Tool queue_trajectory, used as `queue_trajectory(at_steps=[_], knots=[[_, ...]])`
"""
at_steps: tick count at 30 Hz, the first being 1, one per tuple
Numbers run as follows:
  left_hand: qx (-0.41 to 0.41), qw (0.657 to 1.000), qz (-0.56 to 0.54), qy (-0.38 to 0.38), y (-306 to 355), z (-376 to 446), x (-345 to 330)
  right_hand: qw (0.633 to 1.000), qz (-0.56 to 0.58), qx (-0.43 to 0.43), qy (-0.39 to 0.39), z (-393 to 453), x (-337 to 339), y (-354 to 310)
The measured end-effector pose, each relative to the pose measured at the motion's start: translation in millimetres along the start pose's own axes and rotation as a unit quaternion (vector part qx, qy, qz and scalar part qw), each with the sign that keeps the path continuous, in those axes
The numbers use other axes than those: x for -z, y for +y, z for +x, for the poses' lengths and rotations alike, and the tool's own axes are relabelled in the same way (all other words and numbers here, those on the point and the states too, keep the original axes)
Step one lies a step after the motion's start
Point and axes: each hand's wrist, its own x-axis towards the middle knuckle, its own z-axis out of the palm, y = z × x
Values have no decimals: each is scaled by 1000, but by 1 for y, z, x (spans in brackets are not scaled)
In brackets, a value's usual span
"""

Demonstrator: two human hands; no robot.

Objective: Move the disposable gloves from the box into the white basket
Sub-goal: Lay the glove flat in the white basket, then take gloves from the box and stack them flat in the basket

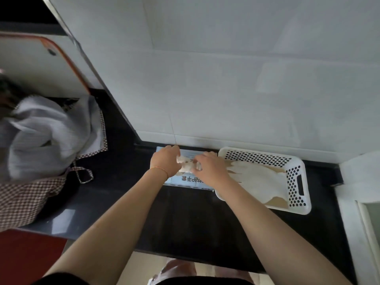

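A light blue glove box [186, 181] lies flat on the black counter against the tiled wall. A bunched white glove [186, 164] sticks up from its opening. My left hand [164, 159] and my right hand [209, 166] are both over the box, fingers curled onto that glove from either side. Just right of the box stands the white perforated basket [296, 182], with several pale gloves [259, 178] spread flat inside it. My right wrist hides the basket's near left corner.
The black counter [185, 219] runs toward me. A pile of white cloth on checked fabric [45, 140] fills the left side. A white cutting board with an orange rim [30, 64] leans behind it. A white ledge [362, 182] borders the right.
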Motion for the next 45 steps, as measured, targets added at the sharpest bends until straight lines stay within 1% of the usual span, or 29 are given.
queue_trajectory(at_steps=[4, 7, 9, 16, 18, 20, 22, 24, 27, 31, 33, 39, 42, 45], knots=[[19, 999, 8, -24, -15, 3, 4, 999, 21, -28, 1, 3, -1, -9], [-4, 998, -41, -52, -16, 5, 4, 998, 36, -44, 16, 6, -1, -14], [-15, 998, -29, -58, -13, 6, 2, 998, 42, -49, 20, 7, 0, -16], [-37, 999, -2, -13, -8, 14, 20, 996, 56, -66, 27, 5, 5, -18], [-46, 999, -12, -17, -10, 15, 26, 995, 66, -67, 27, 6, 6, -20], [-49, 997, -33, -45, -15, 15, 24, 994, 92, -61, 20, 9, 7, -23], [-45, 993, -58, -96, -23, 12, 15, 991, 125, -46, -3, 14, 5, -30], [-43, 990, -44, -126, -30, 7, 5, 990, 134, -33, -32, 19, -1, -37], [-42, 994, -20, -95, -34, 2, -9, 995, 91, -35, -36, 25, -15, -45], [-43, 997, -24, -63, -35, 0, -14, 993, 78, -82, 31, 29, -19, -52], [-41, 997, -22, -55, -37, -1, -15, 992, 81, -90, 31, 31, -16, -52], [-40, 998, -16, -42, -38, 1, -20, 980, 148, -132, -17, 28, 2, -39], [-43, 998, -12, -47, -36, 1, -20, 973, 185, -140, -16, 25, 5, -33], [-40, 998, -13, -52, -34, 1, -19, 957, 253, -140, -5, 24, 2, -33]])
